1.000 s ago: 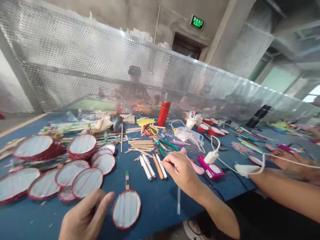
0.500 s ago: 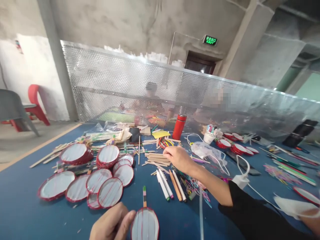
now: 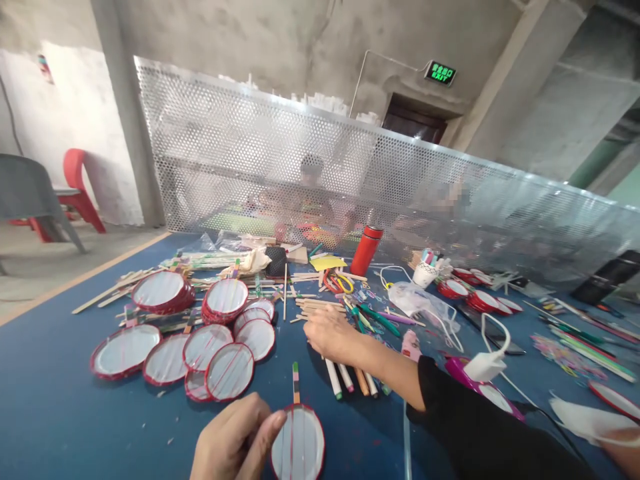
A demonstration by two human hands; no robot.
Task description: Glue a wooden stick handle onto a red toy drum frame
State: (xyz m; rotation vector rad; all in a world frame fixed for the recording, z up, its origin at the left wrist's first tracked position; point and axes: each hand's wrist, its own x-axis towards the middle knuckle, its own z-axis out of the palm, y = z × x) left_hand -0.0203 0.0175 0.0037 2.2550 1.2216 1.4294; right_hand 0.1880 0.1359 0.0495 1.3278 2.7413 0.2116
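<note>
Head view: we look down across a blue table (image 3: 55, 393) crowded with craft pieces, and we judge the work in hand to be the making or fitting out of discs strung with red thread. A round disc (image 3: 303, 445) with a red rim lies at the near edge of the table, and a striped stick handle (image 3: 296, 383) stands out from its far side. Our left hand (image 3: 235, 437) sits just beside it, fingers slightly curled, with the index fingertip (image 3: 279, 417) against the disc's left rim. We cannot tell whether that hand is pinching the disc or only touching it, as the thumb is hidden. Our right arm, in a black sleeve (image 3: 450, 417), stretches across the table, and our right hand (image 3: 327, 335) hangs palm down with its fingers bunched, just over a spread of wooden sticks (image 3: 315, 305) and beside some marker pens (image 3: 333, 379). Whether it holds anything, we cannot tell. More finished discs (image 3: 125, 351) lie well to the left. As we judge it, the next move calls for a steady hold on the red rim, clear of the thin threads across the disc's face.
</note>
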